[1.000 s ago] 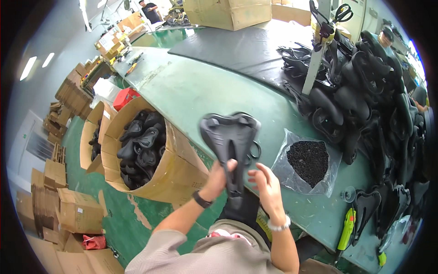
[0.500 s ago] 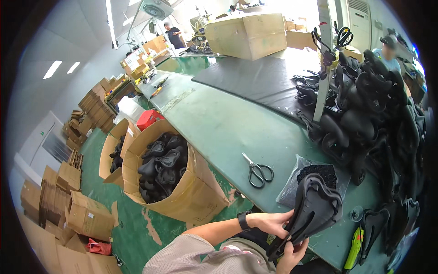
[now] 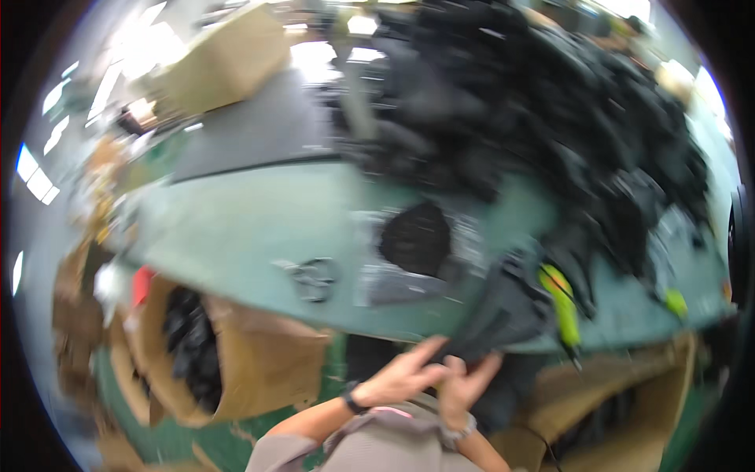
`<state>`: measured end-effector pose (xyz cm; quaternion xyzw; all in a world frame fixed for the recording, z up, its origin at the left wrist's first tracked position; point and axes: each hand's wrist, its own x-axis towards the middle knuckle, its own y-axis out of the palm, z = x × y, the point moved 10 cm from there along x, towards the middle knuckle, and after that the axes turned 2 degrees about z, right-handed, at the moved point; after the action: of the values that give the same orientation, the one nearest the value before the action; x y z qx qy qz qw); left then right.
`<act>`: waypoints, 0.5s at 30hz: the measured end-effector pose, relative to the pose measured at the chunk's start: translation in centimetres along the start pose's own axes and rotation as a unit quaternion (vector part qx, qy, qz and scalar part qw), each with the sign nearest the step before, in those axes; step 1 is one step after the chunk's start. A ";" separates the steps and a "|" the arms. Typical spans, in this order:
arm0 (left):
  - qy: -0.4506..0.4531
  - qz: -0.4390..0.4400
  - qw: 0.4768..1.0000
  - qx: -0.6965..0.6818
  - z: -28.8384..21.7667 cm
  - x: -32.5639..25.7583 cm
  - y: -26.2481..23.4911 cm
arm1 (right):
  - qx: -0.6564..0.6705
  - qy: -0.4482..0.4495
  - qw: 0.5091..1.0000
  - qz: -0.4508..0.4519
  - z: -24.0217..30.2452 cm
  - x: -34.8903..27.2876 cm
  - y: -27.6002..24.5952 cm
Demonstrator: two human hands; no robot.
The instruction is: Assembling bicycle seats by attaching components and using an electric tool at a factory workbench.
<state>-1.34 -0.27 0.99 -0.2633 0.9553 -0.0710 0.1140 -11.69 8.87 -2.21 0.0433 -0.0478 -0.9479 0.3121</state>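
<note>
Motion smears the picture. A black bicycle saddle [image 3: 507, 307] is tilted over the front edge of the green table, its narrow end toward me. My left hand [image 3: 403, 376], with a dark band at the wrist, is closed at the narrow end. My right hand [image 3: 465, 387] grips the saddle's near edge, thumb and fingers around it; the fingertips are blurred. Just behind lies a clear plastic bag [image 3: 377, 285] with a black textured piece [image 3: 417, 238] on it. Black-handled scissors [image 3: 314, 278] rest farther left. A yellow-green cutter [image 3: 560, 303] is right of the saddle.
A large heap of black saddles [image 3: 503, 102] covers the table's back right. A cardboard box [image 3: 228, 59] stands on a dark mat [image 3: 259, 126] at the back left. Below the table's left edge is an open carton [image 3: 267, 362] of black saddles; another carton [image 3: 629, 409] stands at lower right.
My view has swung to the right, so the table things appear farther left. The saddle has gone from raised upright to lower and tilted away, with both hands still at it.
</note>
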 end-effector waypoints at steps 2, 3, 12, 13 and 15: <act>-0.102 -0.040 0.990 -0.092 0.8 0.1 -0.6 | 0.002 -0.069 0.998 0.000 -0.5 0.0 -0.4; -0.117 -0.048 0.983 -0.135 1.9 0.4 -1.0 | -0.017 -0.028 0.999 0.023 -1.3 0.6 -1.6; 0.121 -0.139 0.953 0.242 3.2 3.7 -5.6 | -0.585 -0.194 0.776 -0.132 9.5 12.2 -14.5; 0.097 -0.154 0.960 0.213 2.8 3.6 -5.6 | -0.640 -0.144 0.749 -0.089 8.1 13.5 -15.2; 0.025 -0.159 0.976 0.144 2.6 3.4 -5.7 | -0.671 -0.128 0.727 -0.074 7.4 14.5 -15.9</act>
<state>-0.72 -7.03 -1.04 -0.3911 0.8834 -0.2317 0.1138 -33.50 13.37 2.54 -0.2958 0.5644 -0.7495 0.1796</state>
